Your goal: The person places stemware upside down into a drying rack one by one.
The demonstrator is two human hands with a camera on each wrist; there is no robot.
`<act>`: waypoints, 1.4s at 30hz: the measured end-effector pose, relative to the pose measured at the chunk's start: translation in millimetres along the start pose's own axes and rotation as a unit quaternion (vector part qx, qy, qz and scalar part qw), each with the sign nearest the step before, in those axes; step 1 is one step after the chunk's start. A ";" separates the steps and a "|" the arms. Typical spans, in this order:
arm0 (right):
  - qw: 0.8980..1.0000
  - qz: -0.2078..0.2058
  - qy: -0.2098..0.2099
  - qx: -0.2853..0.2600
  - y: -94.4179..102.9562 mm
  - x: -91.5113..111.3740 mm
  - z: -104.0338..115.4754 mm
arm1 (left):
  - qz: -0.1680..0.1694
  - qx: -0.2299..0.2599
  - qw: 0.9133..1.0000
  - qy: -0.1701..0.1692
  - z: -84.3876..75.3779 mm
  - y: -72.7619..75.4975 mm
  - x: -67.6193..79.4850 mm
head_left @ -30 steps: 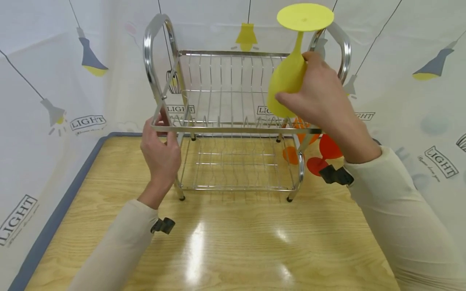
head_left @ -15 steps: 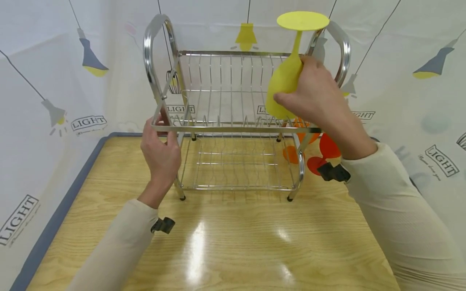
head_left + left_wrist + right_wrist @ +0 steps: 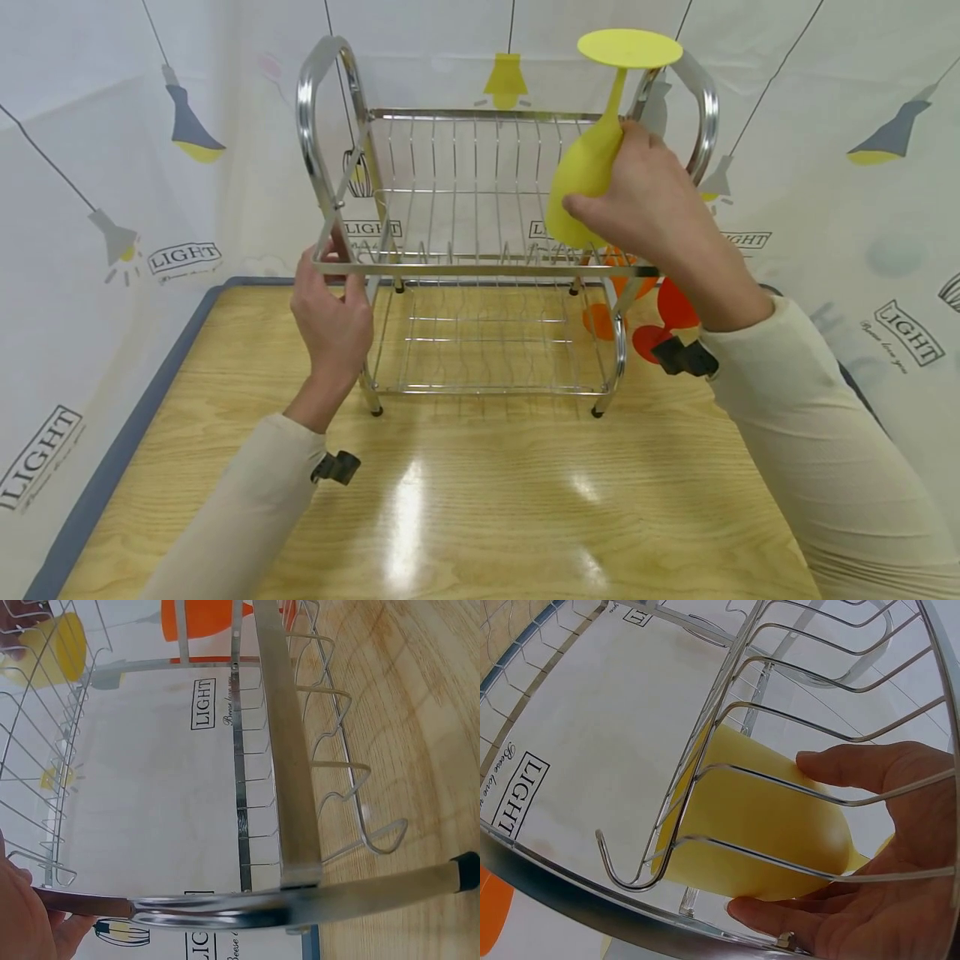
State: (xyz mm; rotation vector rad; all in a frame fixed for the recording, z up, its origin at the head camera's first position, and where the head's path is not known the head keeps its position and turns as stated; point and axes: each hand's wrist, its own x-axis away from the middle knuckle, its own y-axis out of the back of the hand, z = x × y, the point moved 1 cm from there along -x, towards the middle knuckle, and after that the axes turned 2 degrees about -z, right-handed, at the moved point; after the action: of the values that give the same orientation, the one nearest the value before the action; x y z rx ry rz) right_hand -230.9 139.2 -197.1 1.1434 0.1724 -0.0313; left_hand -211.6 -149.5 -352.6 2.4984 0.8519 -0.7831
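Note:
A yellow wine glass (image 3: pixel 588 179) stands upside down, its round foot uppermost, at the right end of the dish rack's top tier. My right hand (image 3: pixel 652 196) holds it by the bowl, thumb on the near side. From below, in the right wrist view, the bowl of the yellow wine glass (image 3: pixel 765 817) shows behind the rack's wires, with its mouth at the tier's floor wires. My left hand (image 3: pixel 330 312) grips the front left corner of the metal dish rack (image 3: pixel 480 270); some of its fingers are hidden behind the frame.
An orange glass (image 3: pixel 597 321) and a red glass (image 3: pixel 678 304) stand on the wooden table (image 3: pixel 480 500) by the rack's right side, partly hidden by the rack and right arm. The rack's lower tier (image 3: pixel 487 339) sits close above the table. A printed curtain (image 3: pixel 247 183) encloses the back and sides.
My right hand has lowered the yellow wine glass a little and shifted it slightly left. The left hand stays at the rack's corner.

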 end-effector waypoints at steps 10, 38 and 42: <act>1.000 -0.013 -0.005 0.017 5.1 6.3 0.6 | 0.005 0.002 1.000 0.001 0.5 0.3 0.7; 0.999 -0.043 -0.004 -0.020 27.5 54.7 -2.0 | 0.012 0.003 1.000 0.005 0.7 1.5 -0.1; 0.998 -0.060 -0.008 -0.030 30.0 58.5 -5.3 | 0.011 0.006 1.000 0.005 1.3 1.5 -0.1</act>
State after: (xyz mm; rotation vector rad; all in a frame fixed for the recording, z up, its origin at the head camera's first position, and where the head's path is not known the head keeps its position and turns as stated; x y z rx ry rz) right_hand -170.4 160.2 -181.1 1.0719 0.2254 -0.1407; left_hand -211.2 -151.3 -353.3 2.5200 0.8226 -0.7718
